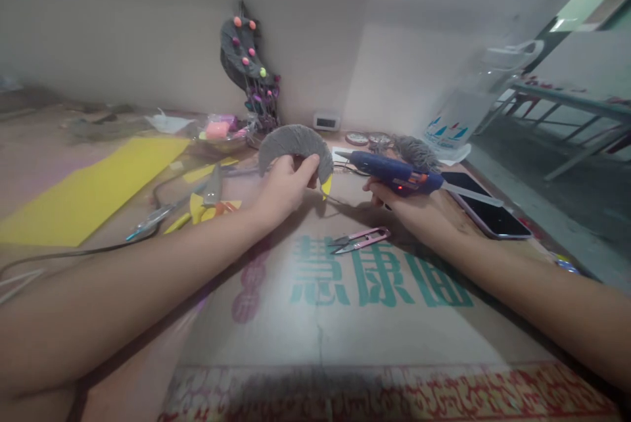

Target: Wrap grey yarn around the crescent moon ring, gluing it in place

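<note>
My left hand (290,180) grips a crescent wrapped in grey yarn (296,139), thumb in front. A bit of yellow (327,187) shows at the crescent's lower right tip, and a strand of yarn trails from there. In my right hand (389,197) is a blue hot glue gun (394,171), its nozzle pointing left toward the crescent but apart from it. A small red light glows on the gun, and a clear glue stick (473,192) sticks out of its back. Pink thread snips (359,239) lie on the printed board (315,336) between my forearms.
A finished-looking grey moon with colored pompoms (244,50) leans on the wall. Yellow sheet (98,188), utility knife (213,187) and yellow scraps (200,210) lie left. A phone (488,205), grey yarn (417,151) and a water bottle (458,103) stand or lie right.
</note>
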Tool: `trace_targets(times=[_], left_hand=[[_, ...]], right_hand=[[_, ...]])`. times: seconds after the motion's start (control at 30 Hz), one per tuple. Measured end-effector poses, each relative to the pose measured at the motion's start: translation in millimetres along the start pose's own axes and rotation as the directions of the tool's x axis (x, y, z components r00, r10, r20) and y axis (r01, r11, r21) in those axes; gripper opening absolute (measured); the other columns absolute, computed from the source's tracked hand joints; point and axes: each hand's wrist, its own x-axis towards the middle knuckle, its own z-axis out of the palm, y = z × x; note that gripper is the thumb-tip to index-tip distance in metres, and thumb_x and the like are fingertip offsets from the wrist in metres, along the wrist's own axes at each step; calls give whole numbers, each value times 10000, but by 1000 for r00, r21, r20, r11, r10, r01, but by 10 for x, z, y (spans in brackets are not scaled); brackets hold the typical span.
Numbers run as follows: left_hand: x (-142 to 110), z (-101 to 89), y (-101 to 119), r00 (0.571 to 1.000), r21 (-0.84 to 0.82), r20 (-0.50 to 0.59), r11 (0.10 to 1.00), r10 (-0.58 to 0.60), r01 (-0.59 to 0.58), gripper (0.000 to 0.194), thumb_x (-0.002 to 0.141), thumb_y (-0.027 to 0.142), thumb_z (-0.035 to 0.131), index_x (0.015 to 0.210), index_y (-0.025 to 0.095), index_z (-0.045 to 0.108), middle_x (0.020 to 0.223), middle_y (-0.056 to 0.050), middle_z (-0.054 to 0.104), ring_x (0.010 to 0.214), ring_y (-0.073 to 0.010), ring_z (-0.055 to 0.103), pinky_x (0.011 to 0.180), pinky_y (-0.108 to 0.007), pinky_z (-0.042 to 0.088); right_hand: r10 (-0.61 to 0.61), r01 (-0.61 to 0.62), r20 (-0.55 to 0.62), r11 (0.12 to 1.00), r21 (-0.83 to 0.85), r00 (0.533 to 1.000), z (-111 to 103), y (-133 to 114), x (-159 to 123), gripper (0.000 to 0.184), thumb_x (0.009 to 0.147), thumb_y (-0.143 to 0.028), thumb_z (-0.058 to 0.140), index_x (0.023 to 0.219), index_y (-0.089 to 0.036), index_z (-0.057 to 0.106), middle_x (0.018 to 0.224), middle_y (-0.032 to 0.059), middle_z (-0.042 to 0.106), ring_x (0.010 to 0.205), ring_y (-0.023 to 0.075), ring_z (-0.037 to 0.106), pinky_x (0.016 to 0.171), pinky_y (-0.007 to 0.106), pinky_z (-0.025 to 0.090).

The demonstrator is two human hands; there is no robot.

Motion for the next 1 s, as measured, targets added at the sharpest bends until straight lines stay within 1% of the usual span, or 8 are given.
trace_targets(times=[0.1,0.2,0.27,0.43,0.7,0.8,0.93,1.0], left_hand=[[9,-2,-21,998,-28,11,997,67,-67,412,937,470,513,634,198,571,668,-19,620,710,-180,579,743,-308,419],[29,2,-48,998,-83,-5,995,63,-63,387,937,477,520,667,202,556,677,-17,609,704,-177,570,730,-306,418],[47,4,-66,998,-86,-1,994,70,-70,386,939,477,521,669,202,554,675,-18,605,702,-177,569,728,-306,417],[70,2,-84,998,-95,1,993,69,-69,393,943,468,517,660,200,559,672,-21,604,699,-178,571,730,-311,420],[48,13,-50,998,-113,-14,991,66,-67,371,939,437,532,664,192,585,670,-23,620,695,-176,587,729,-298,441],[39,14,-50,998,-97,-15,993,60,-61,386,940,454,529,661,194,588,671,-26,635,702,-180,595,728,-295,446],[34,6,-61,998,-57,-10,996,68,-69,413,944,489,517,660,198,592,690,-28,654,714,-183,599,743,-301,438],[35,0,-65,997,-45,-6,996,73,-74,419,946,493,512,657,200,595,691,-27,659,709,-182,599,745,-303,436]], right_hand=[[-14,16,15,995,-97,1000,-44,30,-10,275,880,-466,605,824,-230,735,791,44,765,834,260,722,809,377,551],[-82,89,86,993,-73,993,-65,35,-28,291,906,-467,562,897,-253,760,893,40,788,890,251,730,803,353,555],[-105,110,103,992,-53,989,-61,28,-44,283,899,-463,566,912,-264,767,922,31,790,869,238,731,758,323,557],[-49,62,89,988,-141,995,-27,14,-62,196,832,-417,658,772,-245,728,762,21,753,706,222,696,626,297,532],[-69,84,83,976,-200,994,4,110,-32,289,855,-488,626,773,-236,741,762,47,748,714,239,696,610,308,533],[-55,76,97,970,-231,994,1,94,-36,294,859,-483,638,732,-234,727,706,43,728,679,234,684,584,300,518],[-43,63,104,977,-203,994,-7,36,-47,276,837,-469,659,709,-230,707,632,33,688,628,224,660,549,296,504],[-49,68,109,981,-179,993,-4,25,-47,266,828,-473,659,744,-227,717,632,35,680,626,224,655,548,302,506]])
